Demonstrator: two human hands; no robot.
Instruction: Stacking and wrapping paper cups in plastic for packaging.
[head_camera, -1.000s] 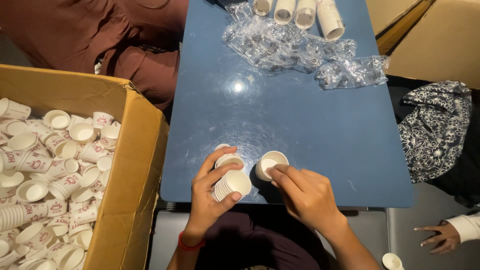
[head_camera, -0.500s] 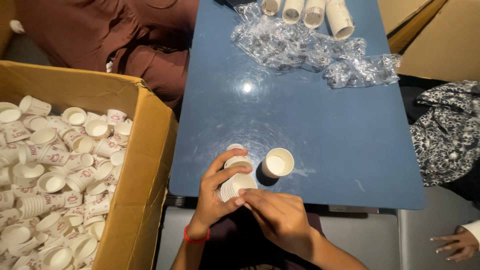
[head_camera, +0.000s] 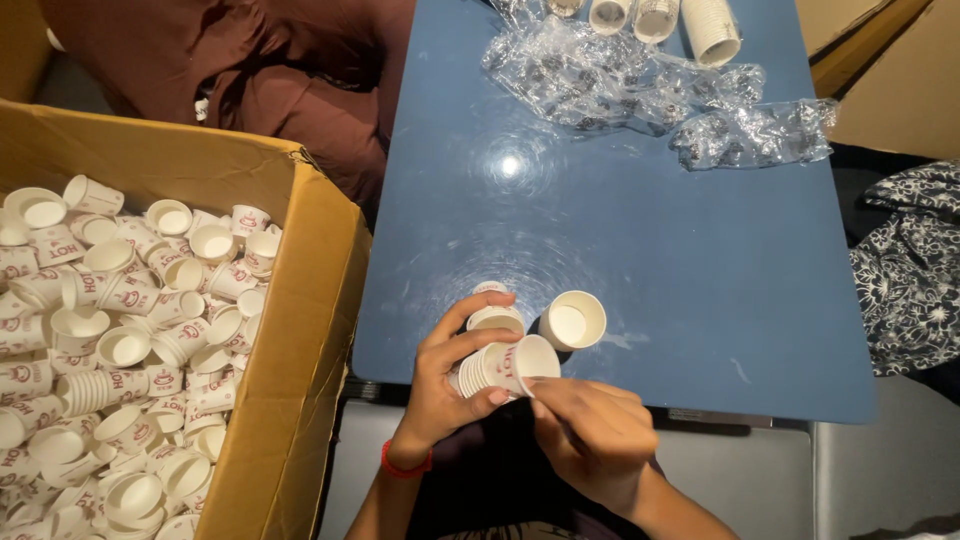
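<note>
My left hand (head_camera: 452, 385) grips a short nested stack of small white paper cups (head_camera: 503, 366), lying sideways with the mouth to the right, at the near edge of the blue table (head_camera: 700, 290). My right hand (head_camera: 590, 435) is just below it, its fingertips touching the rim of the stack's front cup. A single white cup (head_camera: 573, 320) lies on the table right behind the stack. Another cup (head_camera: 495, 319) shows behind my left fingers.
A large cardboard box (head_camera: 300, 330) full of several loose white cups stands at the left. Crumpled clear plastic wrap (head_camera: 640, 90) and rolls of stacked cups (head_camera: 710, 28) lie at the table's far end. A person in dark red (head_camera: 270, 80) sits beyond the box.
My right hand let go of the single cup, which now lies on the table, and moved down to the front of the stack in my left hand.
</note>
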